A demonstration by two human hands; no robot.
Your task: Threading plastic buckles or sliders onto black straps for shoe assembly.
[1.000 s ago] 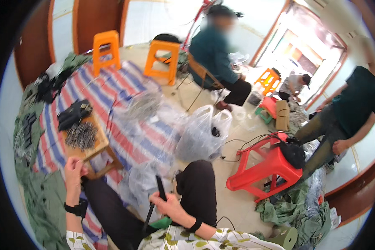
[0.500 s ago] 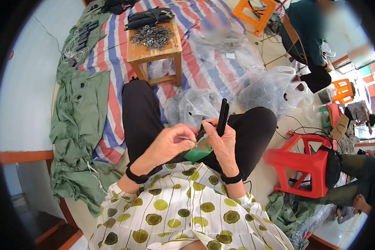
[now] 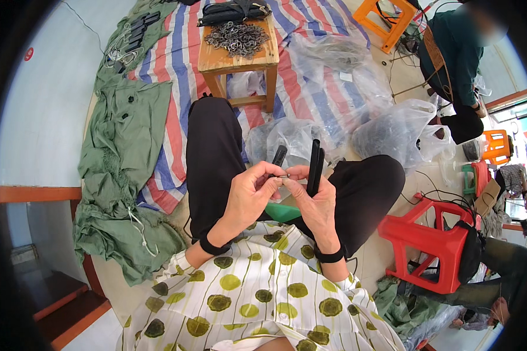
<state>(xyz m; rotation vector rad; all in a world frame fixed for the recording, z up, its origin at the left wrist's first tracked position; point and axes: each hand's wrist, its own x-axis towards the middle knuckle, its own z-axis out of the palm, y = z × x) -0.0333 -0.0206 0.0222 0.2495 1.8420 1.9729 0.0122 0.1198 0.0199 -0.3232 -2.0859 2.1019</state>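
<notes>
My right hand (image 3: 316, 207) is closed around a long black piece of two parallel bars (image 3: 315, 167), which points up and away from me. My left hand (image 3: 246, 196) pinches a small dark metal piece (image 3: 281, 175) whose kind is too small to make out. The fingertips of both hands meet at it. A shorter black piece (image 3: 280, 155) rises just behind my left fingertips; which hand supports it is hidden. Below my hands, a green thing (image 3: 282, 212) shows in part between my legs.
Ahead stands a wooden stool (image 3: 240, 63) bearing a heap of metal links (image 3: 238, 38) and a black bag (image 3: 234, 11). Plastic bags (image 3: 392, 131) lie on striped sheeting to the right. A red stool (image 3: 430, 243) is at right, near two other people. Green cloth (image 3: 120, 140) covers the left side.
My left hand has moved up to meet the right fingertips, with the small metal piece between them. The shorter black piece now points upward behind the left fingers. The whole view has shifted slightly.
</notes>
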